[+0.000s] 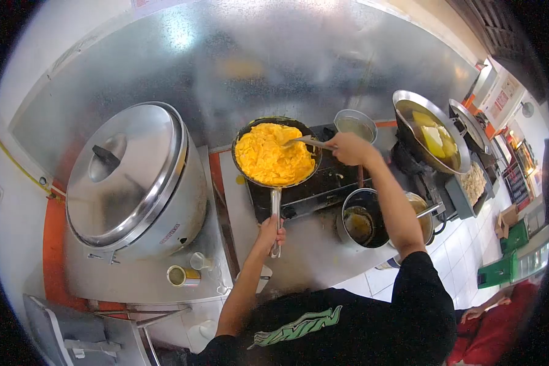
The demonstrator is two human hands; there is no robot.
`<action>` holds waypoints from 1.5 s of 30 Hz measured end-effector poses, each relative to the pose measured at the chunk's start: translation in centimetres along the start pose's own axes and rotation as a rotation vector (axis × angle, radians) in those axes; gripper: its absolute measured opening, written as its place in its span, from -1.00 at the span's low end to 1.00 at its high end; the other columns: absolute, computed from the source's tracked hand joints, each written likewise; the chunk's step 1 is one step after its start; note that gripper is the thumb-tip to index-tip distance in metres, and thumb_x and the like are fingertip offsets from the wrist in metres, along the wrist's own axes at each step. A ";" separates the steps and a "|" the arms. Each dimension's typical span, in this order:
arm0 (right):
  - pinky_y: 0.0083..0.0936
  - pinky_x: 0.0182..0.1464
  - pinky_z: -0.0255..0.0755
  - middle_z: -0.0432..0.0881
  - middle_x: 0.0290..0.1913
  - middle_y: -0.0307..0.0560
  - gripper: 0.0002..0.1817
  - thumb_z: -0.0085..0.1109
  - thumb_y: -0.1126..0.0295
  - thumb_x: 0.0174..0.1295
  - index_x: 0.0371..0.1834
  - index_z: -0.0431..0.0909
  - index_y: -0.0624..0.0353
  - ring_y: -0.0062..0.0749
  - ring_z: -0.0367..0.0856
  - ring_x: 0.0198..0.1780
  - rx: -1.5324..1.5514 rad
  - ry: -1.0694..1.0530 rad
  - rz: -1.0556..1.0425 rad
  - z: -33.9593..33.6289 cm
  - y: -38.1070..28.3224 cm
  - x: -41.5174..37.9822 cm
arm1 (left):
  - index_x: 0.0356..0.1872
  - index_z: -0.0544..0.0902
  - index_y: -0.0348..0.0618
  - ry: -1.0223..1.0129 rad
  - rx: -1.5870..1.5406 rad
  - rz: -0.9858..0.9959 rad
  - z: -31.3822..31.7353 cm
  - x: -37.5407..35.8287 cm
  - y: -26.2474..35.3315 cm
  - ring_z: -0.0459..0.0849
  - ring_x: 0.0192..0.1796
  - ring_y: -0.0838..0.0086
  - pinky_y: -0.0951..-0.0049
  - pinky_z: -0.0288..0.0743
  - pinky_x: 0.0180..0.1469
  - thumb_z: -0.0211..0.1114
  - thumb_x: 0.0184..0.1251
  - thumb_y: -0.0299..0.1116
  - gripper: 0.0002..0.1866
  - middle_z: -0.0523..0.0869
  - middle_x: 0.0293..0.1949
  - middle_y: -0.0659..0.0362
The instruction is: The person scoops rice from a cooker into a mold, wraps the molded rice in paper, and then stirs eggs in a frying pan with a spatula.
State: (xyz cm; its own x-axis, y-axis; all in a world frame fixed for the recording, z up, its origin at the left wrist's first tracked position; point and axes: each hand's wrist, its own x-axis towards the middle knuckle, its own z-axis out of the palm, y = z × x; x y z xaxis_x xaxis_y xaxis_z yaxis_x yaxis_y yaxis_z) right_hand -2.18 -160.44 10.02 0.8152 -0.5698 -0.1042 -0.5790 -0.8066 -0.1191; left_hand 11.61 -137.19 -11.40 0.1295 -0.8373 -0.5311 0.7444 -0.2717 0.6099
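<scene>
Soft yellow scrambled eggs (265,152) fill most of a dark frying pan (245,173) at the stove. My left hand (268,235) is closed around the pan's metal handle (276,204). From the right, my right hand (351,149) grips a spatula (314,142) whose front end is in the eggs. The exact shape of that end is partly hidden by the egg. Beneath and to the right of the pan lies the black gas stove (311,195).
A large lidded rice cooker (134,177) stands left, with a can (183,276) before it. Right are a dark pot (364,222), a clear bowl (355,125), and a wok (430,131) holding oil and a yellow-white item. A person in red (500,329) is at lower right.
</scene>
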 end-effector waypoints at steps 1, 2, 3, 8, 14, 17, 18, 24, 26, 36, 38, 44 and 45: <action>-0.20 -0.07 0.42 0.60 -0.26 0.18 -0.61 0.06 0.47 0.01 -0.02 0.57 0.03 0.06 0.56 -0.17 -0.027 -0.031 -0.008 -1.9 -0.4 -1.4 | -0.22 0.31 -0.06 0.014 0.008 -0.014 -0.1 -0.2 -0.1 0.17 -0.75 0.65 0.57 0.16 -0.74 -0.08 0.40 0.01 -0.67 0.28 -0.67 0.30; -0.21 -0.06 0.42 0.60 -0.25 0.16 -0.61 0.08 0.47 0.01 -0.02 0.58 0.03 0.04 0.56 -0.16 -0.050 -0.067 -0.016 -3.8 -0.9 -2.8 | -0.22 0.32 -0.06 0.013 0.002 -0.013 -0.2 -0.4 -0.3 0.17 -0.74 0.65 0.57 0.16 -0.74 -0.08 0.40 0.01 -0.67 0.28 -0.67 0.30; -0.22 -0.05 0.42 0.61 -0.24 0.14 -0.62 0.10 0.47 0.01 -0.03 0.58 0.02 0.03 0.56 -0.14 -0.071 -0.102 -0.024 -5.3 -1.2 -3.9 | -0.23 0.32 -0.06 0.013 -0.003 -0.012 -0.1 -0.4 -0.1 0.17 -0.74 0.65 0.57 0.15 -0.74 -0.08 0.40 0.01 -0.67 0.28 -0.67 0.30; -0.27 -0.02 0.41 0.61 -0.17 0.06 -0.66 0.16 0.42 0.00 -0.09 0.62 -0.01 -0.09 0.54 -0.04 -0.203 -0.234 -0.095 -8.0 -1.3 -4.6 | -0.24 0.32 -0.06 0.025 0.010 -0.041 0.3 -1.0 0.4 0.16 -0.74 0.66 0.58 0.14 -0.74 -0.09 0.40 0.01 -0.67 0.26 -0.67 0.31; -0.28 -0.15 0.46 0.65 -0.29 0.05 -0.68 0.17 0.41 -0.03 -0.14 0.64 0.02 -0.10 0.61 -0.19 -0.259 -0.359 -0.169 -8.5 -1.0 -1.8 | -0.25 0.33 -0.07 0.008 0.015 -0.026 0.3 -1.5 0.7 0.17 -0.73 0.67 0.61 0.12 -0.74 -0.09 0.41 0.00 -0.67 0.26 -0.67 0.32; -0.28 -0.14 0.48 0.64 -0.28 0.07 -0.66 0.19 0.42 -0.07 -0.13 0.63 0.06 -0.10 0.61 -0.15 -0.220 -0.457 -0.178 -6.4 -0.8 0.2 | -0.23 0.34 -0.07 -0.009 -0.002 -0.040 0.0 -1.5 0.9 0.18 -0.72 0.67 0.60 0.12 -0.74 -0.10 0.42 0.01 -0.66 0.26 -0.67 0.32; -0.27 -0.14 0.49 0.64 -0.29 0.10 -0.64 0.19 0.42 -0.08 -0.12 0.62 0.08 -0.09 0.61 -0.16 -0.241 -0.423 -0.153 -5.0 -1.2 0.6 | -0.23 0.34 -0.07 -0.010 -0.012 -0.044 -0.1 -1.4 0.8 0.18 -0.73 0.67 0.60 0.12 -0.74 -0.11 0.42 0.01 -0.66 0.26 -0.67 0.32; -0.13 -0.13 0.49 0.61 -0.31 0.19 -0.61 0.14 0.46 -0.03 -0.05 0.52 0.13 0.03 0.60 -0.21 -0.173 -0.108 -0.014 2.3 -6.2 -2.1 | -0.23 0.35 -0.06 0.006 -0.031 -0.060 -0.2 -1.1 0.4 0.17 -0.74 0.67 0.61 0.13 -0.74 -0.12 0.42 0.02 -0.66 0.28 -0.67 0.33; -0.11 -0.15 0.48 0.61 -0.32 0.18 -0.64 0.11 0.46 0.02 -0.05 0.51 0.14 0.06 0.60 -0.22 -0.069 -0.015 0.059 3.9 -4.3 -1.3 | -0.23 0.35 -0.06 0.008 -0.006 -0.047 -0.3 -1.1 0.5 0.17 -0.74 0.67 0.61 0.13 -0.74 -0.12 0.42 0.02 -0.66 0.28 -0.67 0.33; -0.10 -0.14 0.45 0.59 -0.32 0.25 -0.69 0.07 0.42 0.09 -0.06 0.53 0.14 0.07 0.58 -0.23 -0.033 0.165 0.073 8.0 0.4 3.3 | -0.22 0.35 -0.08 0.001 0.010 -0.017 0.1 -1.3 0.6 0.18 -0.74 0.67 0.60 0.14 -0.73 -0.09 0.40 0.03 -0.64 0.28 -0.67 0.31; -0.14 -0.13 0.46 0.60 -0.32 0.25 -0.65 0.07 0.41 0.07 -0.02 0.54 0.11 0.05 0.59 -0.25 -0.050 0.118 -0.010 6.9 -0.4 2.3 | -0.23 0.35 -0.09 -0.008 0.025 -0.006 0.1 -1.5 0.6 0.18 -0.73 0.67 0.61 0.14 -0.73 -0.09 0.40 0.02 -0.65 0.28 -0.67 0.31; -0.21 -0.12 0.46 0.63 -0.29 0.13 -0.66 0.09 0.40 0.04 -0.06 0.59 0.05 0.04 0.59 -0.23 -0.046 -0.018 -0.020 -1.8 0.7 -1.5 | -0.24 0.35 -0.10 0.000 -0.016 -0.020 0.2 -1.7 0.8 0.18 -0.74 0.68 0.63 0.12 -0.73 -0.10 0.41 0.01 -0.64 0.28 -0.67 0.33; -0.21 -0.12 0.46 0.63 -0.29 0.13 -0.67 0.09 0.41 0.04 -0.07 0.60 0.05 0.03 0.59 -0.22 -0.056 -0.042 -0.019 -3.6 -0.2 -3.4 | -0.24 0.36 -0.10 0.004 -0.022 -0.021 0.2 -1.6 0.7 0.18 -0.74 0.68 0.62 0.12 -0.73 -0.10 0.41 0.01 -0.64 0.28 -0.67 0.33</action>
State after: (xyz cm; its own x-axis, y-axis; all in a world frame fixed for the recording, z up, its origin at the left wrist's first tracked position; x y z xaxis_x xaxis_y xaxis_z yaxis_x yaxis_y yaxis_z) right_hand -4.80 -158.93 13.95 0.8238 -0.5484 -0.1439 -0.5609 -0.8252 -0.0661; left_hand 11.82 -136.11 -10.01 0.1158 -0.8297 -0.5460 0.7615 -0.2788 0.5851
